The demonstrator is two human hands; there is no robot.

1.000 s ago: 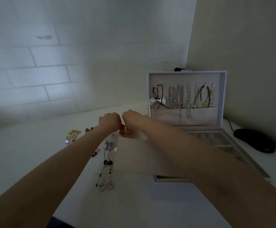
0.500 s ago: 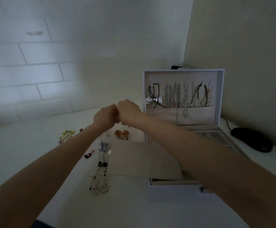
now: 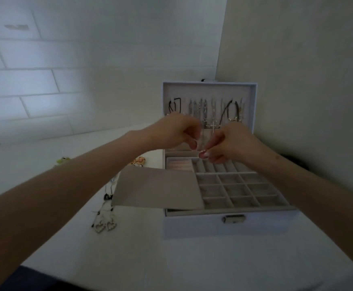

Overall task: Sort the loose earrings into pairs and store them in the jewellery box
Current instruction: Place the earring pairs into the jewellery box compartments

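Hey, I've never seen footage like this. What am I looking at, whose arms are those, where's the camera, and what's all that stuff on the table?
There is no machine here. These are a person's own bare arms, filmed by one wide-angle camera worn on the head, looking forward and down. The left hand and right hand meet above a white jewellery box with its lid open. Their fingertips pinch a small pale item, too blurred to name, probably an earring. Chain necklaces hang inside the lid, and below them is a grey tray of square compartments. A beige flap sticks out over the box's left edge. On the white table, left of the box, lie heart-shaped earrings, orange earrings and yellow-green earrings.
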